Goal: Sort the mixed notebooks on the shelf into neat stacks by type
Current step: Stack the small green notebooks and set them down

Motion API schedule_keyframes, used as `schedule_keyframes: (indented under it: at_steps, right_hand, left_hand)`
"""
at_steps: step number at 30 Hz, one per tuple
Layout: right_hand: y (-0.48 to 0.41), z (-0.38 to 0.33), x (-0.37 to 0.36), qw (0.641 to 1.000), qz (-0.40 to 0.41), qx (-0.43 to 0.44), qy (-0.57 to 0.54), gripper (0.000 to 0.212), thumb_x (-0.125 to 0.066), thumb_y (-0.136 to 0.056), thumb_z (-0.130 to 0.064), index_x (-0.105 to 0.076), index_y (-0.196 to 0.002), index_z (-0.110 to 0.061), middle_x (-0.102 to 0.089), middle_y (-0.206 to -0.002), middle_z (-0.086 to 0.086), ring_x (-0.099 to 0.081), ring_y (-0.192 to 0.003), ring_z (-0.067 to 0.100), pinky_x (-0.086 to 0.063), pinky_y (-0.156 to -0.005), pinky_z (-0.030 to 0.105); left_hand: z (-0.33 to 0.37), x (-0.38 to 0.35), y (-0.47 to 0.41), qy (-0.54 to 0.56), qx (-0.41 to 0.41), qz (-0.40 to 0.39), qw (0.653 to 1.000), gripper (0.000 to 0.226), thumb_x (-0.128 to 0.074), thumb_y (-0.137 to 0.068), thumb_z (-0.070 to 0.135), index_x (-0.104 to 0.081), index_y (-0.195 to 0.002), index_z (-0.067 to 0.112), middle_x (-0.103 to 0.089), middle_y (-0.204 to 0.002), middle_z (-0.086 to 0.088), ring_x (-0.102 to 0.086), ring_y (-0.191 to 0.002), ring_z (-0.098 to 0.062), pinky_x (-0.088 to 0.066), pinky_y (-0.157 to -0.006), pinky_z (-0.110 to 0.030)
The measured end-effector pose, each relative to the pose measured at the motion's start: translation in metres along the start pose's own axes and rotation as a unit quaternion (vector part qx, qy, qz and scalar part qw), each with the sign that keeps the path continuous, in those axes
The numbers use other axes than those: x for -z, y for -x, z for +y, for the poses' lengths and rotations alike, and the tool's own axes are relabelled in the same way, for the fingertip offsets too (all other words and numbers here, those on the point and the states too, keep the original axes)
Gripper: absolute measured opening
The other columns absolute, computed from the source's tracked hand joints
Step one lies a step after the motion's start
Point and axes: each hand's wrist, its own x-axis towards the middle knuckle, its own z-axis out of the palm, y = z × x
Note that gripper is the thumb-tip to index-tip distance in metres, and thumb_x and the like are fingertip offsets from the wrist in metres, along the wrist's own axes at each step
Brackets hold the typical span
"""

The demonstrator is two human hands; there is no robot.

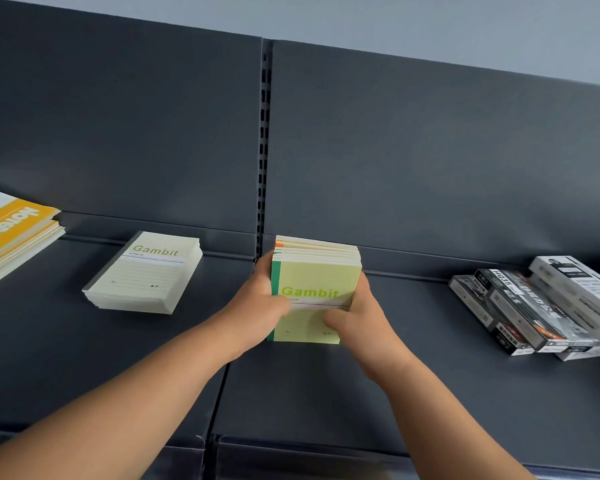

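bare shelf (pixel 406 341) between green stack (pixel 317 275) and black boxes (pixel 534 306), cream stack (pixel 146 271) left

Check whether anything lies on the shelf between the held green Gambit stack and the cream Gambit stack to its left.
Nothing visible does. The shelf is bare between the green Gambit stack and the cream Gambit stack; only the left hand sits beside it.

Black-and-white boxes (pixel 548 306) piled askew at the right, dark back panels (pixel 118 126), slotted upright (pixel 264 140) between them, pale wall (pixel 430 26) above, clear price rail (pixel 291 459) along the front edge
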Motion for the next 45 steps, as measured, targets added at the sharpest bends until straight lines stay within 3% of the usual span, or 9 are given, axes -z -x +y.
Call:
schedule_keyframes:
  at_steps: [5,14,19,22,26,29,36,42,45]
  right_hand:
    - [0.001,0.004,0.005,0.996,0.019,-0.032,0.076,0.05,-0.052,-0.086,0.005,-0.05,-0.125,-0.026,-0.062,-0.109,-0.017,-0.057,-0.103,0.001,-0.046,-0.078,0.014]
    - [0.002,0.002,0.001,0.996,0.013,-0.035,0.085,0.056,-0.05,-0.087,0.005,-0.045,-0.129,-0.031,-0.056,-0.111,-0.024,-0.052,-0.104,-0.007,-0.043,-0.078,0.01]
    - [0.003,0.003,-0.002,0.992,0.02,-0.043,0.116,0.057,-0.044,-0.088,0.005,-0.042,-0.13,-0.033,-0.056,-0.113,-0.021,-0.053,-0.108,0.004,-0.043,-0.088,0.021]
    - [0.003,0.001,-0.005,0.995,0.028,-0.036,0.086,0.051,-0.05,-0.089,0.006,-0.05,-0.126,-0.029,-0.062,-0.115,-0.016,-0.057,-0.111,0.007,-0.047,-0.091,0.024]
    - [0.001,-0.012,-0.018,1.0,0.011,-0.025,0.012,0.047,-0.052,-0.091,0.005,-0.053,-0.128,-0.023,-0.068,-0.116,-0.012,-0.063,-0.109,0.006,-0.051,-0.083,0.019]
    - [-0.006,-0.032,-0.034,0.997,-0.019,-0.024,-0.067,0.039,-0.052,-0.094,0.002,-0.055,-0.128,-0.016,-0.071,-0.117,-0.008,-0.066,-0.108,0.01,-0.052,-0.092,0.028]
    - [-0.035,-0.084,-0.092,0.975,-0.103,-0.091,-0.177,0.019,-0.054,-0.097,-0.009,-0.066,-0.112,-0.01,-0.075,-0.105,0.005,-0.071,-0.092,0.02,-0.054,-0.084,0.035]
    - [-0.062,-0.105,-0.15,0.959,-0.097,-0.175,-0.202,0.019,-0.06,-0.095,-0.015,-0.069,-0.109,-0.006,-0.076,-0.103,0.006,-0.071,-0.092,0.019,-0.054,-0.091,0.039]
    - [-0.074,-0.105,-0.172,0.954,-0.065,-0.213,-0.202,0.023,-0.065,-0.091,-0.013,-0.067,-0.112,-0.003,-0.076,-0.1,0.007,-0.071,-0.088,0.02,-0.056,-0.076,0.034]
  left_hand:
    - [-0.009,0.004,0.002,-0.08,0.006,0.02,0.997,0.06,-0.045,-0.089,-0.005,-0.037,-0.137,0.029,-0.053,-0.112,0.021,-0.049,-0.109,-0.002,-0.036,-0.073,-0.005]
    - [-0.01,0.008,0.0,-0.115,0.026,-0.031,0.993,0.072,-0.038,-0.088,-0.007,-0.022,-0.143,0.036,-0.05,-0.123,0.017,-0.045,-0.117,-0.009,-0.038,-0.083,-0.016]
    - [-0.012,0.009,0.002,-0.15,0.015,-0.023,0.988,0.069,-0.036,-0.091,-0.004,-0.02,-0.144,0.038,-0.048,-0.129,0.016,-0.044,-0.119,-0.011,-0.037,-0.088,-0.021]
    - [-0.013,0.017,0.007,-0.145,0.003,-0.005,0.989,0.066,-0.039,-0.094,0.0,-0.022,-0.147,0.037,-0.047,-0.138,0.015,-0.043,-0.119,-0.006,-0.036,-0.091,-0.021]
    - [-0.009,0.041,0.016,-0.098,-0.008,0.04,0.994,0.056,-0.043,-0.095,0.006,-0.033,-0.144,0.032,-0.055,-0.128,0.016,-0.052,-0.115,-0.004,-0.041,-0.089,-0.021]
    - [0.001,0.069,0.025,-0.051,0.003,0.068,0.996,0.042,-0.043,-0.096,0.008,-0.047,-0.131,0.031,-0.061,-0.122,0.015,-0.056,-0.111,-0.004,-0.047,-0.087,-0.025]
    - [0.025,0.163,0.03,0.056,0.119,0.112,0.985,0.019,-0.054,-0.091,0.01,-0.065,-0.105,0.015,-0.072,-0.101,-0.002,-0.065,-0.099,-0.018,-0.055,-0.086,-0.041]
    - [0.011,0.225,0.025,0.082,0.199,0.117,0.97,0.017,-0.052,-0.092,0.009,-0.064,-0.105,0.008,-0.073,-0.096,-0.008,-0.067,-0.089,-0.02,-0.052,-0.069,-0.036]
    - [-0.001,0.241,0.021,0.103,0.232,0.116,0.96,0.016,-0.051,-0.091,0.006,-0.065,-0.096,0.01,-0.071,-0.09,-0.005,-0.065,-0.083,-0.018,-0.048,-0.072,-0.033]
